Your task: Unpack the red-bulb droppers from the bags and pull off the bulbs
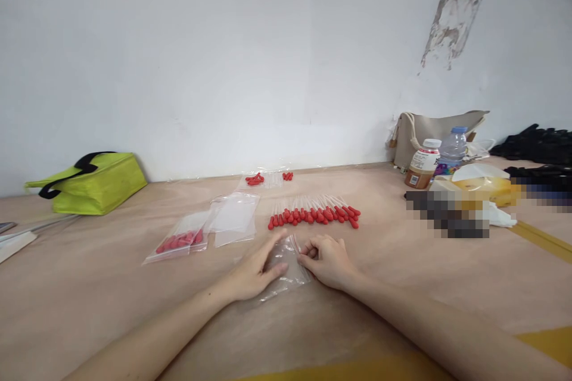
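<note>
Head view: left hand, clear plastic zip bag and right hand at a tan-surfaced desk.

From the left, a lime-green fabric bag with a black strap stands near the wall; then comes a clear zip bag filled with red-tipped sticks, with flat translucent plastic bags beside it. The left hand's grip is wide, thumb and fingers spread over the left side of the clear plastic zip bag, which lies between the hands. Just beyond it lies a row of white sticks with red, rounded tips. The right hand's grip is narrow, pinching the bag's right edge. Farther right stands a white-capped bottle of brown drink.
</note>
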`<action>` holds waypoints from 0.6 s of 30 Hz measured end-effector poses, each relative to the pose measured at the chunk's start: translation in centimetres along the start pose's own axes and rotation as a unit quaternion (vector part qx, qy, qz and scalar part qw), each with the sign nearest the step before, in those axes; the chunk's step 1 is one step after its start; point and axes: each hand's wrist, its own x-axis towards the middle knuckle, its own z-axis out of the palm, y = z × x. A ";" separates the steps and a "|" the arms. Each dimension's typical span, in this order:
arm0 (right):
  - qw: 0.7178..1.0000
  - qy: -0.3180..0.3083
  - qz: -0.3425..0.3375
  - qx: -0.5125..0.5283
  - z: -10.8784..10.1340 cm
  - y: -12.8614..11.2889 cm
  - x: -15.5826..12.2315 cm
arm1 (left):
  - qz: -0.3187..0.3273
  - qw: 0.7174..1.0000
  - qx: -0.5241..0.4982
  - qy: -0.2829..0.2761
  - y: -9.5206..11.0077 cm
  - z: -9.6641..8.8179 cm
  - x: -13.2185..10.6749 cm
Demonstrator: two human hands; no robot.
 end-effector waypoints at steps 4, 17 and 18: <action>0.996 0.024 -0.046 0.068 0.1 0.5 0.0 | -0.066 0.993 -0.059 0.079 -0.8 0.6 1.0; 0.991 0.088 -0.072 0.074 -0.3 1.5 0.4 | -0.316 0.877 0.236 0.276 -8.3 -11.1 3.5; 0.991 0.087 -0.073 0.074 -0.3 1.4 0.3 | -0.328 0.871 0.239 0.277 -8.6 -11.1 3.5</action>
